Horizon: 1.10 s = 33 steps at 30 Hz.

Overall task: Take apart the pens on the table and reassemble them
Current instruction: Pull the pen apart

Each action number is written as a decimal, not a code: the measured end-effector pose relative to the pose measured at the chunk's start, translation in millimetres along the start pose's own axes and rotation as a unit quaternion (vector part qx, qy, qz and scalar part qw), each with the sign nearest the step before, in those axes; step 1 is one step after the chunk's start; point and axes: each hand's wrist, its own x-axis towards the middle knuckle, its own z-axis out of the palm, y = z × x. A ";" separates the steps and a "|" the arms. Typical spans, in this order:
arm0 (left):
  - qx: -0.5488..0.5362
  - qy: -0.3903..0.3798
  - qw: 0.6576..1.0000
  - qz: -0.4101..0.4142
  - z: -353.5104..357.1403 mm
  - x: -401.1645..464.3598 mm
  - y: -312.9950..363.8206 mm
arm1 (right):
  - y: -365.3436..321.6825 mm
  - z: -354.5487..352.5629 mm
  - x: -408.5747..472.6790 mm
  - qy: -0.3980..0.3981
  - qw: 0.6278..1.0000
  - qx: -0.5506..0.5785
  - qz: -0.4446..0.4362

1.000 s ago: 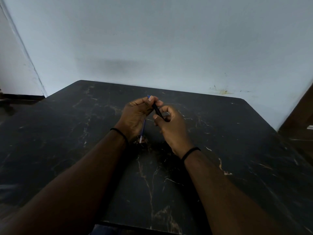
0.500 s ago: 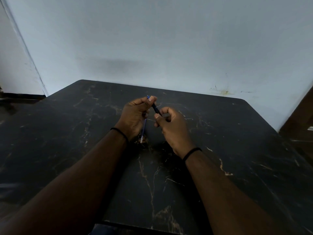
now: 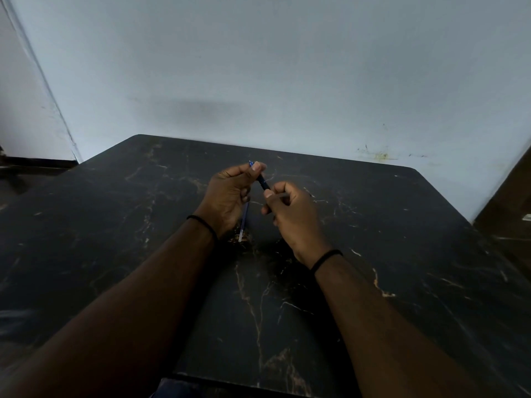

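black marble table (image 3: 373, 254) mid-top: both hands (image 3: 227, 193) (image 3: 290, 214) pinch pen (image 3: 263, 183).

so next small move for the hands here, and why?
Probably twist or pull the dark pen barrel apart between the hands. The left hand pinches its far end at the blue tip, the right hand grips the near end, and a thin refill hangs below the left hand, so disassembly looks underway. Whether the barrel is threaded cannot be told.

Black marble-patterned table (image 3: 402, 254); whether anything rests on it is unclear.
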 end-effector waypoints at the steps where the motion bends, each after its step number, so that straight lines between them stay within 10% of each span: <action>1: -0.002 0.001 1.000 -0.001 0.2 -0.5 0.0 | 0.4 0.2 0.2 0.003 1.000 0.005 0.002; 33: 0.010 -0.008 1.000 -0.007 -3.3 2.3 -3.6 | 5.5 3.2 2.6 0.024 1.000 0.006 -0.002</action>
